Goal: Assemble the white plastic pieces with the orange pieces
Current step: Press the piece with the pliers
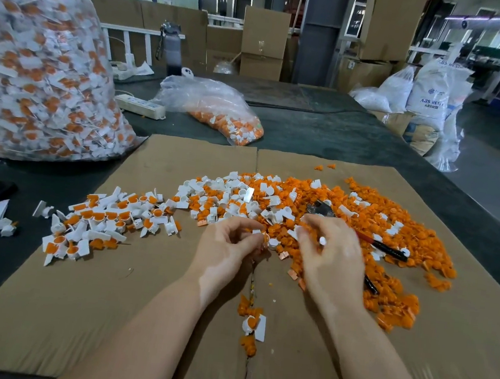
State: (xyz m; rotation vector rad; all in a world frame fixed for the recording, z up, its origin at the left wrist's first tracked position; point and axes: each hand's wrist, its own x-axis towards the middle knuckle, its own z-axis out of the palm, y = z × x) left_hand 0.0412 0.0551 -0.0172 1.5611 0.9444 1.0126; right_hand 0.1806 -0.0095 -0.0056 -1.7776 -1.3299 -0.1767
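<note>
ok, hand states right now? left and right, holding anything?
Left hand: fingers pinch a small white-and-orange piece.
Right hand: fingers curled around a small white piece; grip partly blurred.

One view only — a wide-angle camera worn on the head, looking forward and down over the cardboard sheet (142, 317) from its near edge. It sits close above the sheet, forearms entering from the bottom of the frame — beyond the sheet's far edge the view reaches across the dark table (326, 129) into a warehouse
</note>
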